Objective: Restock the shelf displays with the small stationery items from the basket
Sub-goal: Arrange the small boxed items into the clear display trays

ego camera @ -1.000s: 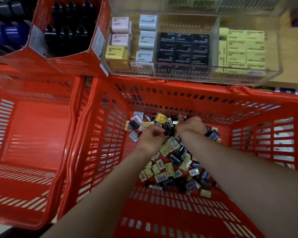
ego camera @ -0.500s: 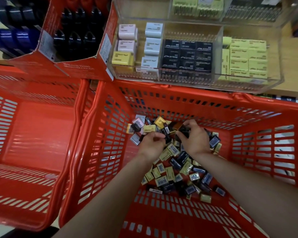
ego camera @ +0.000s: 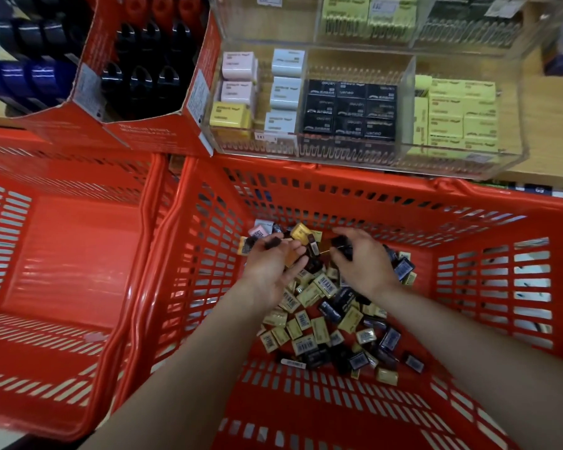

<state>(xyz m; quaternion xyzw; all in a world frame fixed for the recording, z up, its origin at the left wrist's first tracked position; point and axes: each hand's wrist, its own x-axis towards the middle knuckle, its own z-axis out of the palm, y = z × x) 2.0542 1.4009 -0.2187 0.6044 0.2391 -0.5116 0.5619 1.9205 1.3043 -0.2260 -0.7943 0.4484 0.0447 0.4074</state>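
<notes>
A: From the head camera, what fills the middle?

B: A red plastic basket (ego camera: 355, 196) with slotted walls. On its floor lies a loose pile of small wrapped erasers (ego camera: 322, 306), pale yellow and black ones mixed, a pink one near the far corner.

A: And the hands?

B: Both are down inside the basket, over the far end of the pile. The left hand (ego camera: 270, 271) is turned partly palm-up, its fingers curled round a small dark eraser (ego camera: 272, 243) at the fingertips. The right hand (ego camera: 361, 258) is palm-down, fingers bent, pinching a black eraser (ego camera: 340, 246) between thumb and fingertips. The two hands are near each other but apart.

A: Anything beside that basket?

B: A second red basket (ego camera: 62, 254) stands just to its left, their rims touching.

A: What is above?

B: A clear acrylic display bin (ego camera: 462, 164) on a wooden shelf (ego camera: 553, 125), split into compartments. The left one holds pink, pale blue and yellow boxed erasers (ego camera: 257, 92) in stacks. The middle one holds black boxes (ego camera: 351, 108) in rows. The right one holds pale yellow boxes (ego camera: 462, 115). Another clear bin sits behind it; its contents are too blurred to name.

A: And left of the bin?

B: A red cardboard display carton (ego camera: 150, 131) with dark glossy items standing in it; I cannot tell what they are.
</notes>
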